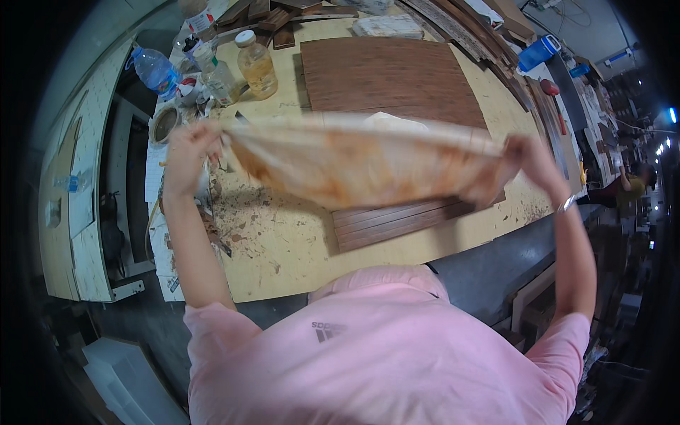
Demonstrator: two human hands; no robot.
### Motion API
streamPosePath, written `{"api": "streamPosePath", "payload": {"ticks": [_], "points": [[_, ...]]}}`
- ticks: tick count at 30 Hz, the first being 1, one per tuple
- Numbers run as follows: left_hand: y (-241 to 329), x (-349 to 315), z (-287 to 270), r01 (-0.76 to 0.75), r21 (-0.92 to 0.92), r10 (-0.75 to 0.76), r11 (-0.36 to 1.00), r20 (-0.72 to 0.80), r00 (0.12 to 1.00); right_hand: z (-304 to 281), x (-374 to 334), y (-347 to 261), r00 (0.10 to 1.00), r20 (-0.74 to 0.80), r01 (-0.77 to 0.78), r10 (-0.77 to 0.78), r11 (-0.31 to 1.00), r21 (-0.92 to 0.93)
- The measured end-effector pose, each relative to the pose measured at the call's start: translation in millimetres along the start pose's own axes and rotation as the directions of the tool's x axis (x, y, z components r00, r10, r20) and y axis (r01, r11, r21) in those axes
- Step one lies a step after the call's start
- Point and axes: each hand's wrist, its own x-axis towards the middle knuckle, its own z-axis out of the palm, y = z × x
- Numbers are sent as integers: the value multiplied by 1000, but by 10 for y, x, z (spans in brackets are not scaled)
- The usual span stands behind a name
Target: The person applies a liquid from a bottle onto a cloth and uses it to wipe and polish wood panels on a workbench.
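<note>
A stained white and orange-brown cloth (361, 163) is stretched out between my two hands, blurred by motion. My left hand (193, 152) pinches one end of it, near the table's left side. The other end is gripped by my right hand (528, 157), with a bracelet on that wrist. Below and beyond the cloth lies a dark brown wooden panel (386, 74). Nearer to me, grooved brown slats (397, 223) show under the cloth's lower edge. Part of the wood is hidden behind the cloth, and so is most of a small white thing (389, 122).
On the pale tabletop (276, 262) are scattered brown scraps. At the far left stand a jar of yellowish liquid (256, 67), a glass bottle (216, 78) and a plastic bottle (154, 73). Wooden strips (460, 35) are piled at the far right, by a blue bottle (538, 53).
</note>
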Motion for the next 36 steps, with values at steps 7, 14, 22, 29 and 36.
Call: {"api": "streamPosePath", "payload": {"ticks": [7,14,22,29,36], "points": [[662,206,-266,-620,-271,560,736,-271,783,-1710,-30,-401,482,-779,26,-401,895,-445],[37,-752,-270,38,192,-56,981,90,994,-386,-616,-212,626,-546,332,-557,824,-460],[-480,-922,173,92,548,-410,831,493,767,1054,-668,192,957,150,245,-246,969,28],[-184,-561,872,-47,371,-84,928,329,941,1236,723,-46,987,-160,51,-22,983,178],[-2,-566,1312,-113,277,-21,954,441,897,1463,1529,-316,961,-278,-21,-10,994,-110]]}}
